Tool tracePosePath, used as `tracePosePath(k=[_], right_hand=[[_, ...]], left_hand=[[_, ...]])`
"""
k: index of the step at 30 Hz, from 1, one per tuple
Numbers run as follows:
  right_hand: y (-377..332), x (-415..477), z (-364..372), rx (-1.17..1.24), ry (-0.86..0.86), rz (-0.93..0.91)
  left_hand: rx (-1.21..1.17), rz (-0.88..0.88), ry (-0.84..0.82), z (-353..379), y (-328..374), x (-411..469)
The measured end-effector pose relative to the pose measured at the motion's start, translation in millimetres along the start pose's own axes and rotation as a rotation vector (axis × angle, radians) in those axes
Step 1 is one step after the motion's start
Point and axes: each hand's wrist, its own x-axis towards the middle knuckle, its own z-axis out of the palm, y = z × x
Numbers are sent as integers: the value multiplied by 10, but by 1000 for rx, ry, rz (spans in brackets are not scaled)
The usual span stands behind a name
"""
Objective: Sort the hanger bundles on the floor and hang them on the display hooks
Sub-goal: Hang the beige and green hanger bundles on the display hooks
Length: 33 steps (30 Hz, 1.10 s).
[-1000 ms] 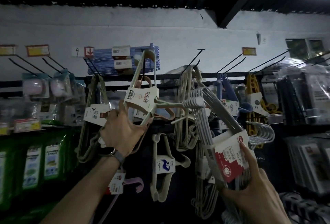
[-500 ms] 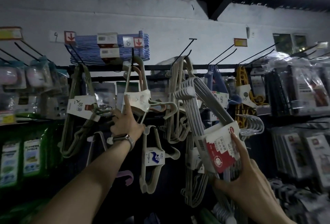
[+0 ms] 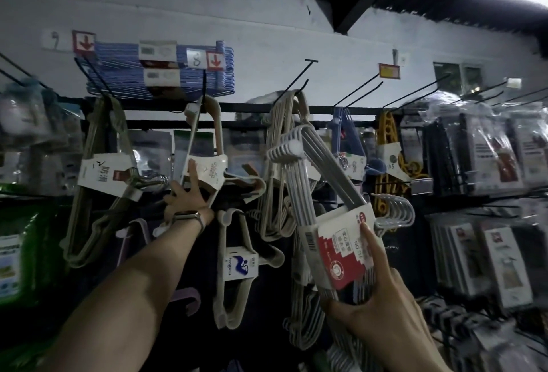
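Note:
My left hand (image 3: 186, 196) reaches up to a beige hanger bundle (image 3: 207, 146) with a white paper label. The bundle hangs from the display hook (image 3: 204, 87) below the "8" tag. My fingers touch its label and lower edge, spread rather than closed around it. My right hand (image 3: 382, 291) grips a grey-white hanger bundle (image 3: 320, 170) by its red and white label, held tilted in front of the rack, its hooks pointing right. An empty hook (image 3: 296, 81) sticks out just above that bundle.
More hanger bundles hang on the rack: olive ones (image 3: 98, 176) at left, cream ones (image 3: 281, 140) in the middle, blue (image 3: 347, 140) and yellow (image 3: 385, 146) to the right. Blue hangers (image 3: 160, 75) lie on top. Bagged goods (image 3: 486, 152) fill the right side. Several bare hooks (image 3: 415, 95) project at upper right.
My left hand lifted the beige bundle onto the hook under the "8" tag and its grip has loosened to spread fingers. The right hand's bundle stayed roughly in place.

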Motion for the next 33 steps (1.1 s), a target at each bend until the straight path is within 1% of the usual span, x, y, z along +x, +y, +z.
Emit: tracePosePath(k=[4, 11, 18, 23, 26, 29, 31, 33], right_hand=[[-76, 33, 20, -26, -13, -5], [-146, 43, 84, -29, -35, -36], [-223, -50, 173, -43, -80, -22], [-342, -132, 259, -14, -99, -34], [-434, -200, 324, 3, -97, -60], [-526, -273, 421, 16, -113, -66], [-594, -334, 509, 30, -134, -68], [-666, -407, 615, 59, -149, -73]], left_hand=[[-14, -44, -55, 54, -8, 138], [-45, -22, -67, 110, 134, 33], [-51, 45, -158, 68, 20, -190], [-66, 108, -215, -184, -116, -463], [-184, 143, -243, -332, -225, -729], [-420, 201, -279, -444, -322, -1144], [-548, 188, -298, -555, -400, -1446], [-726, 165, -319, -655, -496, -1717]])
